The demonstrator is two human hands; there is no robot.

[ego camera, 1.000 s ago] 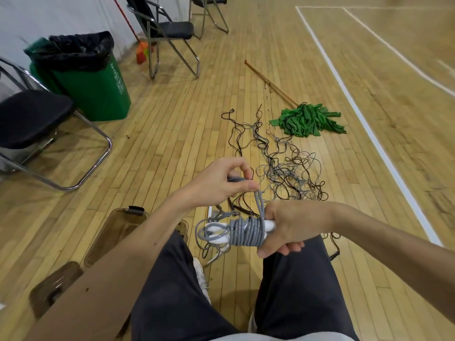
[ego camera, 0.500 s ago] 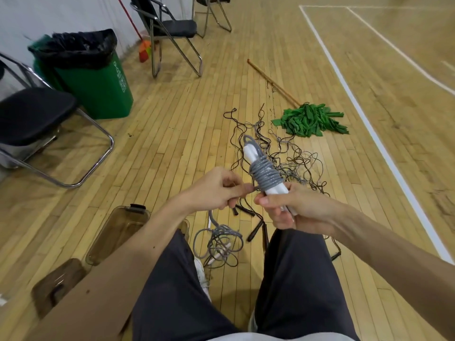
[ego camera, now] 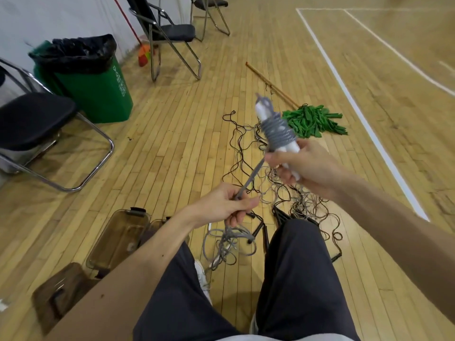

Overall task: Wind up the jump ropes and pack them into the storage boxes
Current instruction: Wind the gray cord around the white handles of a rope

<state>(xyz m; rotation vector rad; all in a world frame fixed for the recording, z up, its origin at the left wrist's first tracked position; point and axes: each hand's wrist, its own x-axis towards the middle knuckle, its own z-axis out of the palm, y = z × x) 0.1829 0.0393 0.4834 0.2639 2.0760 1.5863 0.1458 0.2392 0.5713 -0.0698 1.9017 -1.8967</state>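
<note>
My right hand (ego camera: 304, 167) grips the white handles of a grey jump rope (ego camera: 277, 130), tilted up and away, with grey cord coiled round their middle. A taut grey strand runs down-left from the coil to my left hand (ego camera: 227, 205), which pinches it. The loose rest of that cord (ego camera: 229, 241) lies heaped on the floor between my knees. A tangle of dark jump ropes (ego camera: 251, 143) with black handles spreads over the floor ahead. Two clear brown storage boxes (ego camera: 118, 238) stand open by my left leg, with a lid (ego camera: 55, 292) nearer me.
A green bin (ego camera: 96, 87) with a black liner stands at the left, between folding chairs (ego camera: 32, 126). A green-headed mop (ego camera: 312, 120) with a wooden stick lies beyond the ropes. White court lines run along the wooden floor on the right.
My right hand has swung the wound handles from lying level near my lap to pointing up and away. My left hand has drawn apart from it, pulling the grey strand taut.
</note>
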